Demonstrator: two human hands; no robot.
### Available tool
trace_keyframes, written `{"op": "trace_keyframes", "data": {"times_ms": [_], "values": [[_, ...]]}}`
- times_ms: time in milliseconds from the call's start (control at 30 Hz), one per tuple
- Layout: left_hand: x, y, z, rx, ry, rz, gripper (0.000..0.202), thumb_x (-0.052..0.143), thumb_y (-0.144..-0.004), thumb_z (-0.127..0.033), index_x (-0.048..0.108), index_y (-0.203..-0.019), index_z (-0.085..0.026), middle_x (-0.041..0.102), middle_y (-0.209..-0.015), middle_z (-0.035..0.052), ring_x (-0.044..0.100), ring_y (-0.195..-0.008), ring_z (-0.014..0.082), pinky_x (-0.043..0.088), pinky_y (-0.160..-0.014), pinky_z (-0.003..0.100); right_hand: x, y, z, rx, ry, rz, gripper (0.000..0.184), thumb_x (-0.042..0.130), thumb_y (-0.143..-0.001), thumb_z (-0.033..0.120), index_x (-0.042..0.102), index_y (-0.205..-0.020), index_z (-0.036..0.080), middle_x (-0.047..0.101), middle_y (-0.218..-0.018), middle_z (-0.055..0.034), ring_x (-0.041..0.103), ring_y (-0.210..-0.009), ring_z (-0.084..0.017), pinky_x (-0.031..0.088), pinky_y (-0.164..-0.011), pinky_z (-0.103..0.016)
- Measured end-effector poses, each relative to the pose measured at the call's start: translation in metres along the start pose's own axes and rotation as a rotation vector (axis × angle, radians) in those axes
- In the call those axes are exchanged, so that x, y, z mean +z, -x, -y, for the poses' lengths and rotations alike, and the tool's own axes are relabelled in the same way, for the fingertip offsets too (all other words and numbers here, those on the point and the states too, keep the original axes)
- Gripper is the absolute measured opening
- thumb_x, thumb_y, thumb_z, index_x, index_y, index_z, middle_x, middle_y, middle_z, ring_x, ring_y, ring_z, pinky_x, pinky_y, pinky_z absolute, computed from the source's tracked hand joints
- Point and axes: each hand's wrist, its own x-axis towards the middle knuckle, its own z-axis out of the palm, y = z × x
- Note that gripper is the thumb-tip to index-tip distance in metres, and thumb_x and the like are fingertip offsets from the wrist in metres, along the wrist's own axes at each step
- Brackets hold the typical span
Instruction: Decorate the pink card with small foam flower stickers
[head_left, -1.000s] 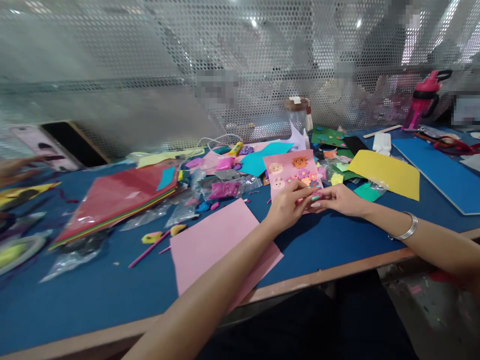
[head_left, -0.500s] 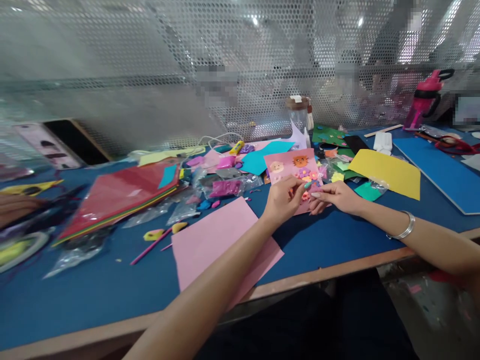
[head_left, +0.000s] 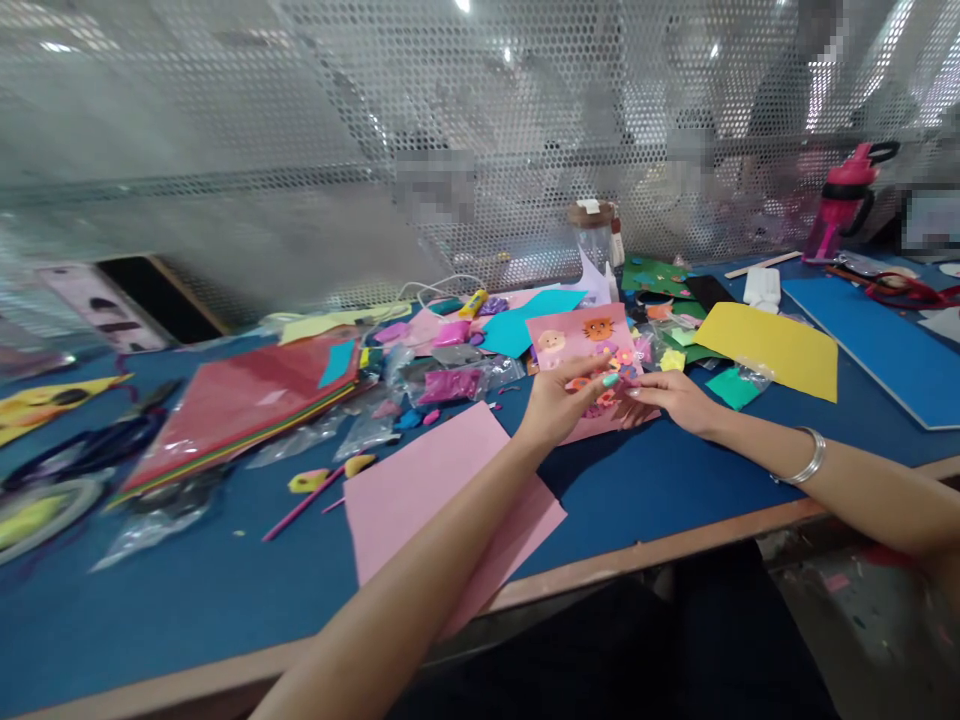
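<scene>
A pink decorated card lies in front of me, with an orange cat face, a pale face and several small flowers on it. Over its lower part, my left hand has its thumb and fingers drawn together. My right hand pinches beside it at the card's lower right. Whatever small piece sits between the fingertips is too small to make out. Under my left forearm rests a plain pink sheet.
Red folders, packets of pink clay and a purple stick lie leftward. A yellow sheet, a blue board and a pink bottle are on the right. A lidded jar stands behind the card.
My left hand's fingers have spread a little over the card, and its thumb has dropped slightly. Another person's hand at the far left has gone out of view.
</scene>
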Motion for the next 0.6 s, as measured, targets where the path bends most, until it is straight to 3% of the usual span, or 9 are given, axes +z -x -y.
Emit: {"op": "trace_keyframes", "data": {"times_ms": [100, 200, 300, 367, 467, 600], "values": [[0.004, 0.003, 0.002, 0.03, 0.007, 0.162, 0.035, 0.058, -0.071, -0.042, 0.066, -0.091, -0.014, 0.065, -0.087, 0.0078, 0.058, -0.067, 0.0146, 0.048, -0.054, 0.023, -0.001, 0.001, -0.001, -0.023, -0.015, 0.084, 0.019, 0.061, -0.065, 0.026, 0.063, -0.076, 0.012, 0.066, -0.071, -0.0046, 0.063, -0.065, -0.016, 0.048, -0.067, -0.031], [0.006, 0.006, -0.003, 0.128, -0.076, 0.186, 0.027, 0.055, -0.074, -0.037, 0.067, -0.084, -0.015, 0.066, -0.085, 0.0073, 0.06, -0.072, 0.0162, 0.049, -0.06, 0.024, 0.0, 0.003, 0.0, -0.054, -0.005, 0.144, 0.026, 0.066, -0.061, 0.028, 0.063, -0.08, 0.011, 0.066, -0.072, -0.0043, 0.063, -0.066, -0.015, 0.049, -0.066, -0.029], [0.005, 0.009, -0.011, 0.282, -0.228, 0.189, 0.024, 0.053, -0.076, -0.034, 0.067, -0.082, -0.015, 0.066, -0.081, 0.0076, 0.06, -0.073, 0.0162, 0.048, -0.065, 0.025, 0.002, 0.002, -0.001, -0.05, 0.096, 0.083, 0.027, 0.063, -0.066, 0.035, 0.064, -0.075, 0.01, 0.065, -0.065, -0.004, 0.062, -0.061, -0.014, 0.049, -0.063, -0.028], [0.005, 0.011, -0.016, 0.348, -0.323, 0.191, 0.022, 0.053, -0.076, -0.031, 0.065, -0.08, -0.014, 0.066, -0.078, 0.0075, 0.059, -0.068, 0.0148, 0.046, -0.061, 0.024, 0.003, 0.001, -0.003, -0.053, 0.13, 0.019, 0.029, 0.063, -0.066, 0.038, 0.064, -0.073, 0.01, 0.064, -0.063, -0.0037, 0.061, -0.057, -0.013, 0.05, -0.061, -0.028], [0.005, 0.013, -0.022, 0.371, -0.386, 0.222, 0.022, 0.054, -0.074, -0.032, 0.062, -0.079, -0.012, 0.063, -0.076, 0.0071, 0.056, -0.063, 0.0135, 0.043, -0.054, 0.022, 0.003, 0.0, -0.004, -0.059, 0.11, -0.017, 0.031, 0.062, -0.065, 0.041, 0.064, -0.07, 0.011, 0.063, -0.06, -0.0026, 0.061, -0.054, -0.013, 0.05, -0.058, -0.028], [0.002, 0.013, -0.025, 0.337, -0.41, 0.296, 0.03, 0.039, -0.083, -0.034, 0.059, -0.073, -0.013, 0.059, -0.07, 0.0046, 0.052, -0.063, 0.0118, 0.039, -0.055, 0.021, 0.0, 0.002, -0.003, -0.024, 0.107, 0.08, 0.029, 0.063, -0.064, 0.039, 0.062, -0.06, 0.011, 0.061, -0.052, -0.0018, 0.059, -0.047, -0.012, 0.048, -0.05, -0.025]]}}
